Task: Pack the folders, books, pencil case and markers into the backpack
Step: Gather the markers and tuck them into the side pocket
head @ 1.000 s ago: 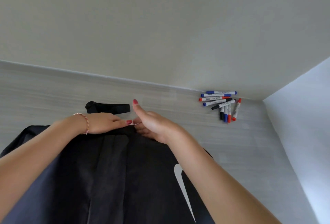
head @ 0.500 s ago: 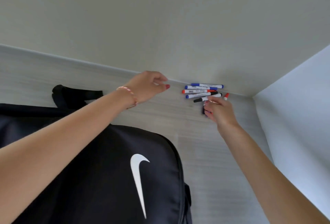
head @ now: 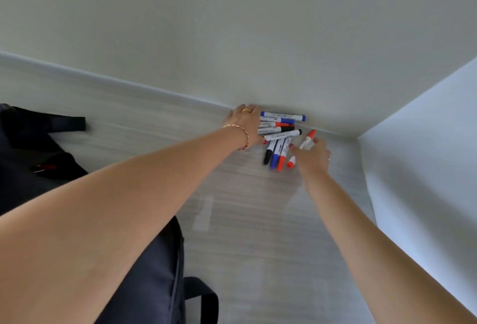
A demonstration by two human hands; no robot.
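Several whiteboard markers (head: 283, 133) with blue, red and black caps lie in a loose pile on the grey table (head: 245, 233), close to the back wall. My left hand (head: 247, 123) covers the left ends of the upper markers, its thumb under the pile's lower left. Reaching in from the right, my right hand (head: 313, 156) touches the lower markers with straight fingers, and one red-capped marker (head: 307, 140) lies under its fingertips. The black backpack (head: 154, 272) lies at the left and bottom, partly behind my left arm.
The backpack's strap (head: 69, 123) sticks out on the table at the far left, and another strap loop (head: 206, 298) lies near the bottom. A pale side panel (head: 426, 169) closes off the table on the right.
Both hands left the backpack top and reached right to the markers. My left hand now covers the pile's left ends; my right hand has come round to its right side.
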